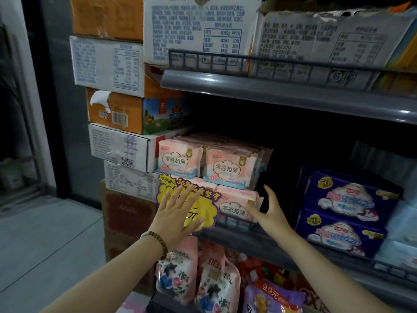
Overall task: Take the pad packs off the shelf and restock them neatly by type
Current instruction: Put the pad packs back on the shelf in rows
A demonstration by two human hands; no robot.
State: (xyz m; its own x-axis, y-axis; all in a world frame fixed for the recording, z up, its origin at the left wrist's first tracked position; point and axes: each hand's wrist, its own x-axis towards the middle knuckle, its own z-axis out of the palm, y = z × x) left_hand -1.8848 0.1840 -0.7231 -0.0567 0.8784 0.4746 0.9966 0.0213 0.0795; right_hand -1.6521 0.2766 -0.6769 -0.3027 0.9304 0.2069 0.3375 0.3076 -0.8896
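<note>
Pressing left hand (178, 213) flat, fingers splayed wide, over the yellow price sign (208, 211), probably steadying the front row; setting right hand (269, 213), fingers straight, thumb raised, against the bottom pink pad pack (234, 204), stacked two tiers high at the shelf (248, 241) left, apart from purple pad packs (345, 199).

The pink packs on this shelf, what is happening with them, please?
A person works at the shelf with bare hands. The left hand is spread open over the yellow price sign. The right hand, fingers straight, touches the right end of a lower pink pack. More pink packs stand stacked above; purple packs sit apart to the right.
</note>
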